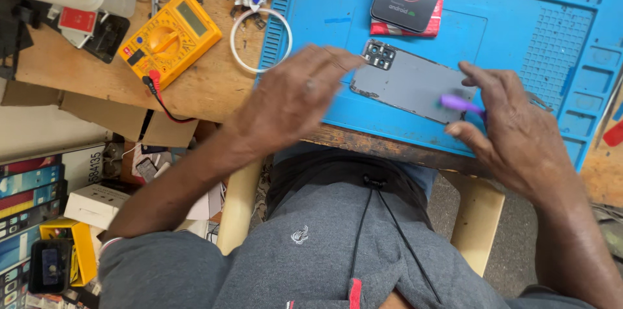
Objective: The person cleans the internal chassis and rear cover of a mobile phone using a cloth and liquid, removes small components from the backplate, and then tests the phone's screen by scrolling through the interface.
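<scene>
Head view: one grey phone back cover lies face down on the blue repair mat. A purple pry pick is pinched in the right hand at the cover's right edge. The left hand, blurred, is spread open at the cover's left end, fingertips near the camera cluster. The pick is best kept shallow and flat. One yellow multimeter sits left of the mat.

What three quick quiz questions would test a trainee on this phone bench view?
1. True or false: the grey phone lies back-up on the blue mat, camera end toward the left hand.
2. Which hand holds the purple pry tool? A) left B) right
3. What yellow instrument sits on the wooden bench left of the mat?

Key: 1 true. 2 B, the right hand. 3 a multimeter.
</scene>
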